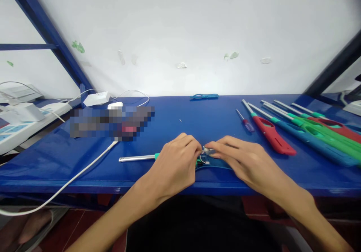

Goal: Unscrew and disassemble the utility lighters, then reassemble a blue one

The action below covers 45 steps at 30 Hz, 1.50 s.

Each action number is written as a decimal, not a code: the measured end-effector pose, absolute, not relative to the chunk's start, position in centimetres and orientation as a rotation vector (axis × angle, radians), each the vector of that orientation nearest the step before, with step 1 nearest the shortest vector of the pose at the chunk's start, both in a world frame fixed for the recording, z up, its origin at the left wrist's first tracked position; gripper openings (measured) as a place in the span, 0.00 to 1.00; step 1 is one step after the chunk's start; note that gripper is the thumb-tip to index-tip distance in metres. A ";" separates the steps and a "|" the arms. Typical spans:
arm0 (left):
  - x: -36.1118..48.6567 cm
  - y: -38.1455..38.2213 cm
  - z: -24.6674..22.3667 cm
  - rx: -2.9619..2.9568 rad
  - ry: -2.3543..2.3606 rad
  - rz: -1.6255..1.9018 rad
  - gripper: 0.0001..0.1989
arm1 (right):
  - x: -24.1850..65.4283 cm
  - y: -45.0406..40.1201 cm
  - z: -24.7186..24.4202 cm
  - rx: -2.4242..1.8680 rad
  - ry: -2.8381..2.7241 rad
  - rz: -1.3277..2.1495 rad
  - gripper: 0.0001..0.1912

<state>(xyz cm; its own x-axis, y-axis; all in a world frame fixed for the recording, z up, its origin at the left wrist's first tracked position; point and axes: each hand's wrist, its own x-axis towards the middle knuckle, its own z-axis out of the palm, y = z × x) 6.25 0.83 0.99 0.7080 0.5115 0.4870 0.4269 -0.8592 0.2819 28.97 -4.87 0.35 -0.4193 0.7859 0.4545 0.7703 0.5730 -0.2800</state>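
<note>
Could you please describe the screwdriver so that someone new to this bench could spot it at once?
On the blue table, look beyond the right hand, towards the group of long lighters at the right. The screwdriver lies just left of their leftmost, a red lighter. It is much shorter than those lighters, with a thin shaft and a clear, purplish handle.

Left hand [179, 158]: I see it bent over a lighter [137, 158], fingertips beside a small clear part [208, 151].
Right hand [244, 156]: I have thumb and fingers pinching that part.
Screwdriver [248, 125]: I see it beside a red lighter [272, 134].
Blue shell piece [207, 96]: near the wall [180, 30].
</note>
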 end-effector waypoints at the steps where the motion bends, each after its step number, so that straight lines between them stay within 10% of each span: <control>1: 6.3 0.8 1.0 2.764 0.764 0.855 0.09 | 29.0 -4.9 0.3 -1.241 -2.261 0.037 0.17; 45: 2.8 -0.2 1.6 2.586 0.821 0.625 0.13 | 28.8 -6.2 -0.2 -1.494 -2.193 0.136 0.12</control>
<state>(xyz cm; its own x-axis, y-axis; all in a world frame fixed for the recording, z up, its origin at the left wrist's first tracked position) 2.80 -0.24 1.58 0.7339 0.6089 0.3009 0.4517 -0.7684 0.4533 28.78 -6.22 -0.20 -0.2889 0.8985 0.3303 0.8508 0.3992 -0.3417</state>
